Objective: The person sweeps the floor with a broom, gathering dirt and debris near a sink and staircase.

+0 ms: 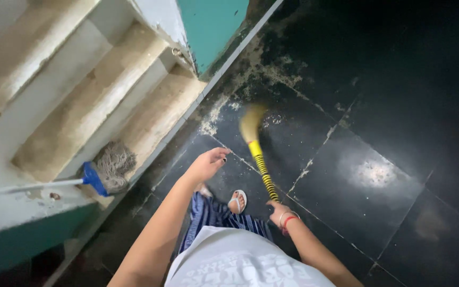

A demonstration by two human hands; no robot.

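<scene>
- Down on the dark tiled floor [378, 106], your right hand [278, 213] was closed around the top of a broom handle [262, 167] banded in yellow and black, with a red band on that wrist.
- From your grip the handle slanted up and away to the broom head [251, 122], a blurred straw-coloured tuft over the tiles near a patch of pale dust [211, 119].
- Your left hand [206, 165] hung free beside the handle, touching nothing, its fingers loosely spread and curled a little downward.
- Below your hands, one foot in a white sandal [237, 201] stood on the tiles, just beside the lower end of the handle, above blue striped trousers and a white shirt.
- Off to your left, worn concrete steps [96, 101] rose beside a teal wall [213, 24].
- Against the lowest step a string mop [113, 166] with a blue head and a white pole lay across the ledge, well apart from both hands.
</scene>
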